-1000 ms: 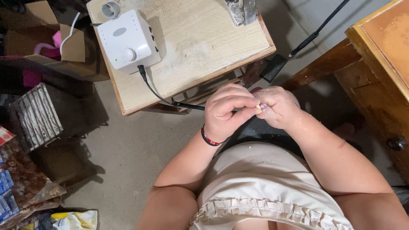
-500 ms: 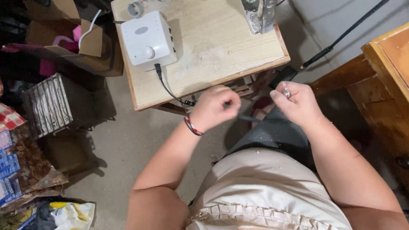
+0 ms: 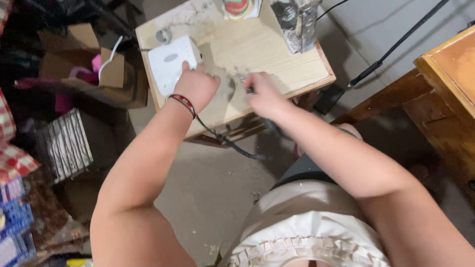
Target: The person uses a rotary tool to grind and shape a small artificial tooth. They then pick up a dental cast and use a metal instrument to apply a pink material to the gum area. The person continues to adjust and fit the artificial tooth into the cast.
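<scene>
My left hand (image 3: 195, 88) lies on the near corner of a white control box (image 3: 168, 64) at the left of a small wooden table (image 3: 277, 59). Its fingers curl over the box and hide the front. It wears a dark red bracelet (image 3: 182, 103). My right hand (image 3: 264, 95) is blurred over the middle of the tabletop, closed on a thin dark hand tool (image 3: 243, 80) whose metal tip points away from me. A black cable (image 3: 222, 141) runs from the box down past the table's front edge.
A grey wrapped block (image 3: 297, 24), a round red-and-green container (image 3: 237, 7) and a small ring (image 3: 163, 35) sit at the table's back. Cardboard boxes (image 3: 106, 69) and a ribbed crate (image 3: 67, 143) stand left. Wooden furniture (image 3: 445, 84) stands right, with a black pedal (image 3: 330, 99) on the floor.
Both hands have left my lap and reached forward onto the table. The left hand now lies on the white box; the right hand carried the thin tool over the tabletop.
</scene>
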